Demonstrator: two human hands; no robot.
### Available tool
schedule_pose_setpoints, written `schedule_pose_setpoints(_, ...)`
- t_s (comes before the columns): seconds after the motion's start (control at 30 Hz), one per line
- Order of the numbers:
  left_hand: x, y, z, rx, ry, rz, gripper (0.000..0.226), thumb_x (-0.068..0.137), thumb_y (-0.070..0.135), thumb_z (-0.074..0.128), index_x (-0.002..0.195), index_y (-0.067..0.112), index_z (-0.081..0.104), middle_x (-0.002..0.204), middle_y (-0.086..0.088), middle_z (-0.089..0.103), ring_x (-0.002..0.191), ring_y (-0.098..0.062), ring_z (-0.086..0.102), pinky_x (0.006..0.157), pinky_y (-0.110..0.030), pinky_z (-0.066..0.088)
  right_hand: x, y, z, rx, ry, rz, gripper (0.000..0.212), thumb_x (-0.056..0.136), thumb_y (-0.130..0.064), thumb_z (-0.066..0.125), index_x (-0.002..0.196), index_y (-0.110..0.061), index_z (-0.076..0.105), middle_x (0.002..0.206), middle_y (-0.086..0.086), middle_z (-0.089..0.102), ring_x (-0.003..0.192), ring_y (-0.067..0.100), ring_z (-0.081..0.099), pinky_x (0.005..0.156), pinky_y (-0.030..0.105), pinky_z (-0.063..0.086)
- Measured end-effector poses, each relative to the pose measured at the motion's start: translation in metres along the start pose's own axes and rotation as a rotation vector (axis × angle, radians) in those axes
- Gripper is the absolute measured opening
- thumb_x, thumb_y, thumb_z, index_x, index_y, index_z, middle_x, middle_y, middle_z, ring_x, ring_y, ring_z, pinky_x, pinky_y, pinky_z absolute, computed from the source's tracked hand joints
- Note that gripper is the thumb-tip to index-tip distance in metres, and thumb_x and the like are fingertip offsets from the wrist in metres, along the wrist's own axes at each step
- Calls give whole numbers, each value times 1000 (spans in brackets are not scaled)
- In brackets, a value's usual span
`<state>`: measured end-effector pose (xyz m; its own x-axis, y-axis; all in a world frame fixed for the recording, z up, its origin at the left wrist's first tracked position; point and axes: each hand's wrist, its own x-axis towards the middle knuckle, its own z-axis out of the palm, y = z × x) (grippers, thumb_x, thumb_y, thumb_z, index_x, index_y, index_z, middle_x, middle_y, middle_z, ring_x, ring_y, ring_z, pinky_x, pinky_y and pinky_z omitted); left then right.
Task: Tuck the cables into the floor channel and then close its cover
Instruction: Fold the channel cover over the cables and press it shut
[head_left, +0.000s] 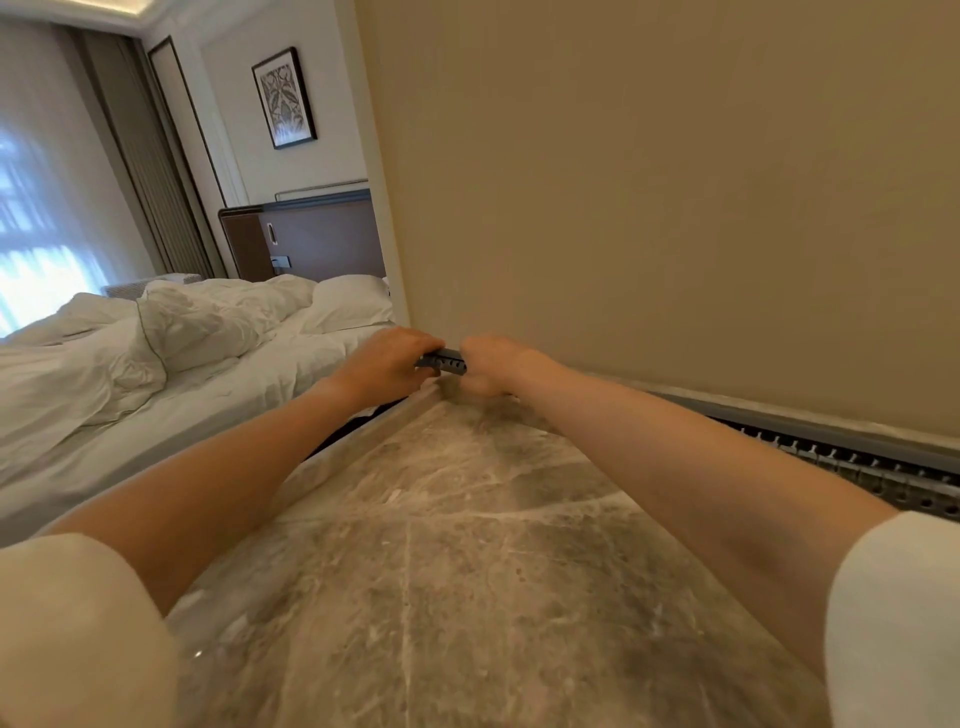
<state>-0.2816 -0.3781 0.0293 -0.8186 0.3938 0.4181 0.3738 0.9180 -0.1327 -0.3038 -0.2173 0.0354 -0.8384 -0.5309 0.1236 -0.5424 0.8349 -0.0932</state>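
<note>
Up at about 12 o'clock, where the marble floor (467, 545) meets the beige wall (675, 182), two bare hands are working one dark grey perforated strip (445, 360) — looks like the channel cover, though it's small and a bit blurry from here. Left hand (387, 364) is clamped over its left end, right hand (493, 366) is curled around its right end, so the two hands sit nearly touching with only a short bit of strip showing between them. One floor channel (852, 462) runs along the wall base toward 3 o'clock, open, with a row of holes and clips visible; can't make out any cables in it. Two white short sleeves at the bottom corners. Over at 9 o'clock there's one bed (156, 364) with rumpled white bedding, one framed picture (284, 98) at 11 o'clock, and curtains (62, 182) on the far left.
</note>
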Motion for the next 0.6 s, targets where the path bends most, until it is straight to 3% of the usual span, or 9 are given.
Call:
schedule_pose_setpoints(0.1, 3, -3, -3, 2, 24, -10, 27, 88, 8, 56, 115, 7, 62, 108, -13, 70, 97, -32, 63, 83, -44, 50, -3, -2, -12, -1, 0, 5, 8, 89, -18, 51, 90, -13, 46, 64, 1, 42, 51, 16, 42, 43, 27, 30)
schedule_pose_setpoints(0.2, 1, -6, -3, 39, 40, 20, 23, 86, 8, 56, 107, 8, 65, 100, -12, 72, 88, -32, 65, 75, -41, 52, -10, -6, -16, 11, -16, 10, 5, 90, -15, 49, 93, -11, 47, 64, 3, 44, 48, 16, 44, 38, 26, 33)
schedule_pose_setpoints(0.27, -2, -7, -2, 67, 42, 55, 21, 84, 6, 55, 103, 7, 65, 94, -12, 72, 82, -33, 65, 69, -39, 49, -16, -8, -15, 27, -27, -5, 5, 90, -14, 48, 91, -11, 44, 65, 4, 44, 45, 17, 47, 26, 22, 34)
schedule_pose_setpoints(0.43, -8, -8, 1, 111, 40, 78, 17, 87, 7, 54, 98, 5, 66, 89, -13, 73, 75, -32, 65, 67, -42, 53, -22, -10, -14, 17, -27, -37, 19, 93, -14, 47, 109, -6, 53, 62, 3, 39, 46, 15, 41, 13, 10, 12)
schedule_pose_setpoints(0.5, -9, -8, 1, 124, 26, 69, 17, 88, 8, 53, 99, 5, 66, 90, -13, 73, 75, -32, 65, 69, -44, 54, -20, -11, -10, 15, -29, -33, 24, 94, -15, 47, 114, -4, 54, 63, 3, 40, 48, 15, 42, 16, 15, 25)
schedule_pose_setpoints(0.57, -10, -7, 1, 139, -6, 58, 19, 87, 9, 53, 100, 7, 67, 90, -12, 74, 77, -31, 65, 71, -43, 54, -16, -12, -4, -3, -28, -17, 26, 93, -15, 47, 116, -5, 55, 69, 3, 44, 55, 20, 47, 37, 24, 42)
schedule_pose_setpoints(0.6, -9, -6, 1, 145, -27, 51, 21, 86, 10, 53, 101, 8, 67, 91, -12, 74, 78, -31, 66, 72, -43, 54, -15, -12, -1, -22, -35, -6, 27, 93, -16, 47, 116, -6, 56, 75, 4, 47, 63, 23, 50, 52, 28, 43)
